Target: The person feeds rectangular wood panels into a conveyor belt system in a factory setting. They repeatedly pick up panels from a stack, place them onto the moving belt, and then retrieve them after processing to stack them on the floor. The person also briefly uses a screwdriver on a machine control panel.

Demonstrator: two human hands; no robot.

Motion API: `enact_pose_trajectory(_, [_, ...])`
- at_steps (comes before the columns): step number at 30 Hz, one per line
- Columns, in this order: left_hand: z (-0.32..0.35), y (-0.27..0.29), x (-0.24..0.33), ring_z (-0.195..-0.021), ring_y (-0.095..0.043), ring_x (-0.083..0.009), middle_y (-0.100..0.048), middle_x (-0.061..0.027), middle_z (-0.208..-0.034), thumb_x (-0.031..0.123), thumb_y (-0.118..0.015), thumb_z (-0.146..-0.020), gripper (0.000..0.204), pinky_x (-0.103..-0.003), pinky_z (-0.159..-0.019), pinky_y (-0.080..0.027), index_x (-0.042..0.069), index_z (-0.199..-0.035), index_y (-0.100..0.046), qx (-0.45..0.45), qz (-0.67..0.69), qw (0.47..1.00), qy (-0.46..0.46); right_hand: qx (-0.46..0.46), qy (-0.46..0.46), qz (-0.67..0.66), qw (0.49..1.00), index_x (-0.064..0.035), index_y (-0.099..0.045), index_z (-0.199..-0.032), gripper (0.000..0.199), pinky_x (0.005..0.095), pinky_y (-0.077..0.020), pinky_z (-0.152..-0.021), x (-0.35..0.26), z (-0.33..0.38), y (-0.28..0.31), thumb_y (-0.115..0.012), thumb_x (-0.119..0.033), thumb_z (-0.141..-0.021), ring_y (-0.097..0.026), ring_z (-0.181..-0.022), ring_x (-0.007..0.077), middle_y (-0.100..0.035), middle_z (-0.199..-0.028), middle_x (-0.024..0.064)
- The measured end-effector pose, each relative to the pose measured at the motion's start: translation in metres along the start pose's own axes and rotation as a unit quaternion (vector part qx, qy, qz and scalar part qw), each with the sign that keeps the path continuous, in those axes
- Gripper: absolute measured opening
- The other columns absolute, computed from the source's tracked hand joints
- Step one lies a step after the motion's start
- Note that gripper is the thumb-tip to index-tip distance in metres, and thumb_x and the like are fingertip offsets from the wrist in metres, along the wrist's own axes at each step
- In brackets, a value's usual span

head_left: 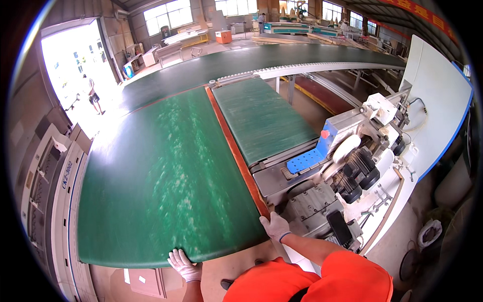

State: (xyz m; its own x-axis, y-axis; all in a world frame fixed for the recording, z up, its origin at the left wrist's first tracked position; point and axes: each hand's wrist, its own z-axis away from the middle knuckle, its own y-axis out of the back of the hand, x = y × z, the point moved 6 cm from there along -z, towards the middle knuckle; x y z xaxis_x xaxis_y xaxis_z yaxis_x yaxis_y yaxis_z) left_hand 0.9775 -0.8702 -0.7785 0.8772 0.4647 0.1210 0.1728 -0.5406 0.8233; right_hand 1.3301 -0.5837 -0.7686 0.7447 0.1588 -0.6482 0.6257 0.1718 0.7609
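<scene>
My left hand (185, 266), in a whitish glove, rests at the near edge of a wide green conveyor belt (136, 176). Its fingers lie spread and flat on the belt, holding nothing. A long reddish-brown strip (229, 131) runs along the belt's right side, away from me. At its near end is my gloved right hand (275, 226), thumb to the left and fingers to the right, closed round that end. Just right of this hand stands a machine unit with grey housings (314, 206) and dark motors (359, 168). Pale scuffs streak the belt's middle.
A smaller green belt (264, 116) lies right of the strip, and another long belt (282, 58) crosses beyond. A blue perforated plate (305, 161) tops the machine; wrenches (385, 197) lie at its side. A white machine (65, 201) borders the left. Someone (92, 95) stands by the bright doorway.
</scene>
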Motion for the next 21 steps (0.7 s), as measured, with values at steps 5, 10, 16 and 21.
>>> enact_pose_trajectory(5, [0.0004, 0.0012, -0.0001, -0.148, -0.039, -0.0546, -0.049, -0.0283, -0.153, 0.026, -0.089, -0.063, 0.099, -0.074, -0.124, -0.027, -0.002, -0.147, -0.046, -0.004, 0.004, 1.0, 0.004, -0.009, -0.001, -0.004, 1.0, 0.0018, -0.06, -0.11, 0.063, 0.0592, -0.0564, -0.086, -0.0027, 0.0004, 0.0007, -0.052, -0.061, -0.105, -0.072, -0.095, 0.052, -0.073, -0.1, 0.0329])
enact_pose_trajectory(10, [0.0026, -0.0027, -0.0007, -0.154, -0.033, -0.053, -0.043, -0.027, -0.161, 0.026, -0.092, -0.06, 0.11, -0.069, -0.128, -0.023, -0.002, -0.154, -0.041, -0.043, 0.009, 0.999, 0.015, -0.004, -0.006, -0.013, 1.0, 0.0018, -0.061, -0.106, 0.063, 0.0604, -0.0554, -0.086, -0.0054, 0.0009, 0.0055, -0.053, -0.061, -0.105, -0.071, -0.096, 0.0529, -0.072, -0.098, 0.033])
enact_pose_trajectory(16, [0.002, -0.0042, 0.0021, -0.155, -0.033, -0.0517, -0.042, -0.0256, -0.163, 0.025, -0.092, -0.061, 0.111, -0.068, -0.129, -0.023, -0.001, -0.156, -0.04, -0.038, 0.002, 0.999, 0.006, -0.004, -0.008, -0.01, 1.0, 0.0015, -0.06, -0.108, 0.062, 0.0601, -0.0555, -0.086, -0.0031, 0.0012, 0.005, -0.052, -0.06, -0.106, -0.071, -0.096, 0.0522, -0.072, -0.097, 0.0319])
enact_pose_trajectory(21, [-0.0016, -0.0016, 0.0032, -0.153, -0.037, -0.0525, -0.046, -0.0265, -0.16, 0.029, -0.091, -0.065, 0.104, -0.07, -0.127, -0.025, -0.002, -0.152, -0.045, -0.034, 0.006, 0.999, 0.004, -0.007, -0.008, -0.009, 1.0, 0.0011, -0.06, -0.109, 0.061, 0.0591, -0.0561, -0.086, -0.0063, 0.0011, 0.0066, -0.052, -0.059, -0.106, -0.072, -0.096, 0.0508, -0.073, -0.1, 0.0314])
